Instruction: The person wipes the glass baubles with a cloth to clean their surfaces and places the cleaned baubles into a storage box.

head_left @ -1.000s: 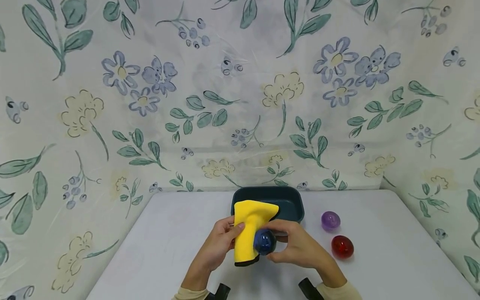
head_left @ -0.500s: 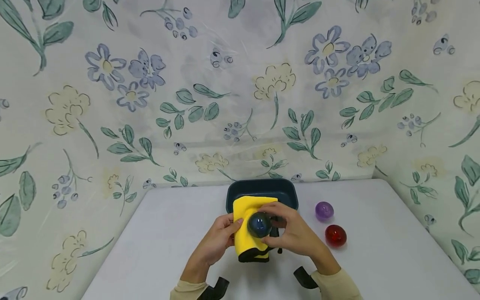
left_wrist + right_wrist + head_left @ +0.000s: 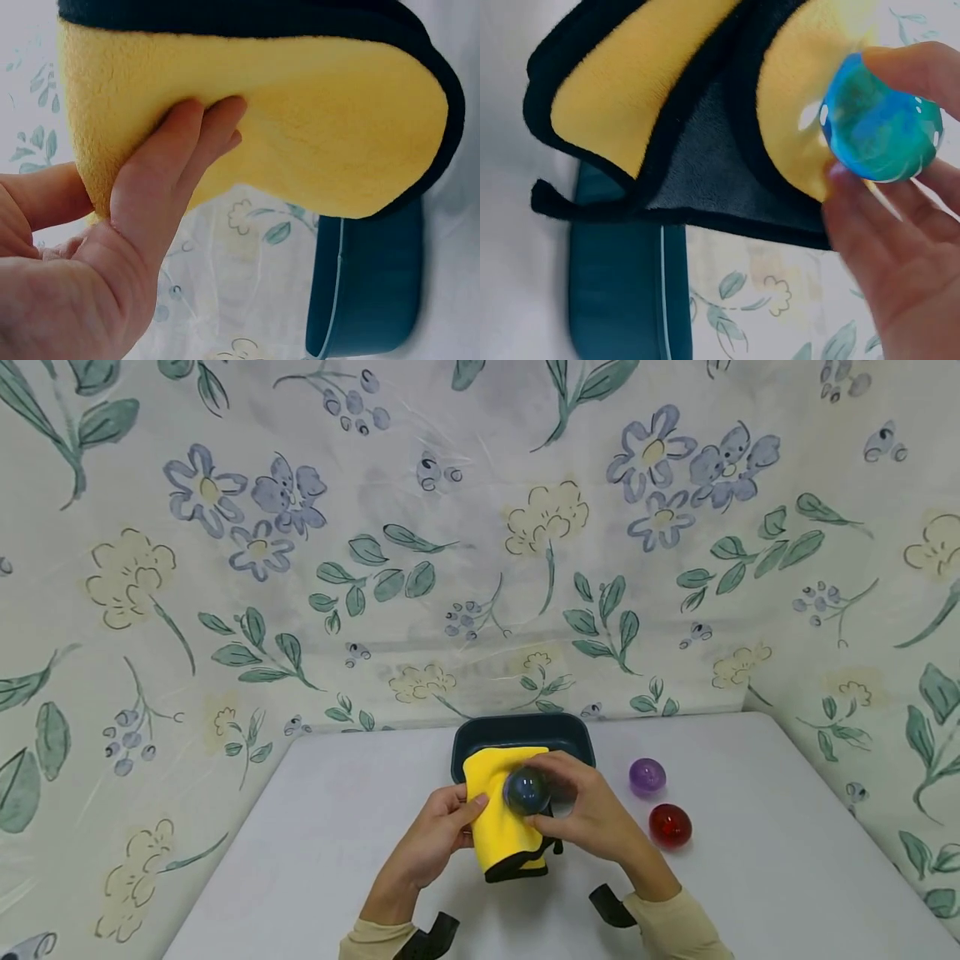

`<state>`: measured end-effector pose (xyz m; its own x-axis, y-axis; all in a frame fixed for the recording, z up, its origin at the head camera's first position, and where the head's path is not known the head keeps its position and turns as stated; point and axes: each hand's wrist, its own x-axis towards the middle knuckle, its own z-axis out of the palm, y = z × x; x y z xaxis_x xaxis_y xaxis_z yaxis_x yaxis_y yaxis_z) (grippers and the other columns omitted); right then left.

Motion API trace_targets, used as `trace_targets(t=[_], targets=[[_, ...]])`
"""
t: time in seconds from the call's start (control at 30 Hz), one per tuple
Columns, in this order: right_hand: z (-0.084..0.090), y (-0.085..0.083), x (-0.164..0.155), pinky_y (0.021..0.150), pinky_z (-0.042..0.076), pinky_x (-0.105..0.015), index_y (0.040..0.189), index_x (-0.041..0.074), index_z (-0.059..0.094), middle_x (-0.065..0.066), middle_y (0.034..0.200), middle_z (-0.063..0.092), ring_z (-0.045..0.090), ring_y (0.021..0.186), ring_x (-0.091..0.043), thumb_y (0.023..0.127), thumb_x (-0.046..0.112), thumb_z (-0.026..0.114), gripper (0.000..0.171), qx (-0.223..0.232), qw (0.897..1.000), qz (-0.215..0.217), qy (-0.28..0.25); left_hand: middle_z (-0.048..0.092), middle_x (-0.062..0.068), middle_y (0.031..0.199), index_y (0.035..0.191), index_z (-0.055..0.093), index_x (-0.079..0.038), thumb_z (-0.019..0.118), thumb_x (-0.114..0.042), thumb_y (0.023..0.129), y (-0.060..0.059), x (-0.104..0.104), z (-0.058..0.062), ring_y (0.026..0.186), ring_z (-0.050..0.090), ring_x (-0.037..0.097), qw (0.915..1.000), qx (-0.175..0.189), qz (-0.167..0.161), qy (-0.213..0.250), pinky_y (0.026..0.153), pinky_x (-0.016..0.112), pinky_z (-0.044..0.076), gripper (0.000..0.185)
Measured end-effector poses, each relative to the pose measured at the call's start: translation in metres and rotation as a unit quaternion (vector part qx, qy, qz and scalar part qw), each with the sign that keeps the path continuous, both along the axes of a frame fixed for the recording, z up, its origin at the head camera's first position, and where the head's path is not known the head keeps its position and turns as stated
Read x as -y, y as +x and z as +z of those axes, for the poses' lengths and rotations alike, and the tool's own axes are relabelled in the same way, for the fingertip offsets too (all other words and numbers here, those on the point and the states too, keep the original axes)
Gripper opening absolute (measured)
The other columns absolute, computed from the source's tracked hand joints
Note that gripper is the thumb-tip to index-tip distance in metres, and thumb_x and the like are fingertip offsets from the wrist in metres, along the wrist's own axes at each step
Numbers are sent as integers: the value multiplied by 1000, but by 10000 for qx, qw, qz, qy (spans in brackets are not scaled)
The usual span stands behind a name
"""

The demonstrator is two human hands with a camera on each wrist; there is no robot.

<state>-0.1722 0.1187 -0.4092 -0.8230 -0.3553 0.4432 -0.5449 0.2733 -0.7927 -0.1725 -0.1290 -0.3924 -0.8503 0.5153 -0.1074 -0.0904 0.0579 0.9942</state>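
Observation:
A yellow cloth [image 3: 504, 822] with black edging and a grey reverse side hangs folded in my left hand [image 3: 442, 827], pinched between thumb and fingers. In the left wrist view the fingers [image 3: 169, 142] lie along its fuzzy yellow face. My right hand [image 3: 592, 802] grips a shiny, see-through blue ball [image 3: 527, 791] by its sides, right against the cloth's front. The right wrist view shows the ball [image 3: 881, 120] as blue-green, between the thumb above and the fingers below, with the grey underside [image 3: 712, 157] of the cloth beside it.
Behind the cloth stands a dark teal tray [image 3: 577, 735], partly covered by it in the head view. To the right, a purple ball [image 3: 647, 777] and a red ball [image 3: 671, 826] rest on the white table [image 3: 337, 785]. Flower-patterned sheeting [image 3: 450, 568] rises behind.
The right hand has brought the blue ball up across the cloth's face. The cloth has unfolded into a wider shape and shifted slightly. The head view has tilted a little. Purple and red balls stay put.

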Motion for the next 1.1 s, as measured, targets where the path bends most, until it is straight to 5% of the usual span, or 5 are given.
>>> trace_targets(t=[0.4, 0.63, 1.1], targets=[[4, -2, -5, 101, 58, -29, 140, 8, 61, -8, 139, 66, 68, 117, -24, 79, 13, 88, 67, 43, 9983, -227, 541, 72, 15, 118, 142, 49, 12, 52, -25, 109, 5, 1, 6, 95, 73, 14, 9992, -154, 360, -80, 87, 29, 64, 50], [3, -1, -5, 102, 59, -42, 138, 6, 61, -11, 137, 67, 68, 115, -26, 79, 13, 87, 65, 438, 9962, -307, 693, 69, 20, 124, 143, 48, 12, 51, -24, 109, 7, 1, 9, 98, 73, 15, 9989, -213, 391, -133, 89, 31, 63, 49], [-2, 0, -7, 103, 57, -38, 137, 4, 59, -14, 136, 63, 68, 120, -30, 80, 8, 85, 63, 823, 9956, 66, 444, 67, 23, 128, 145, 46, 12, 50, -24, 109, 13, 0, 14, 101, 71, 16, 9985, -213, 508, -35, 95, 35, 62, 51]])
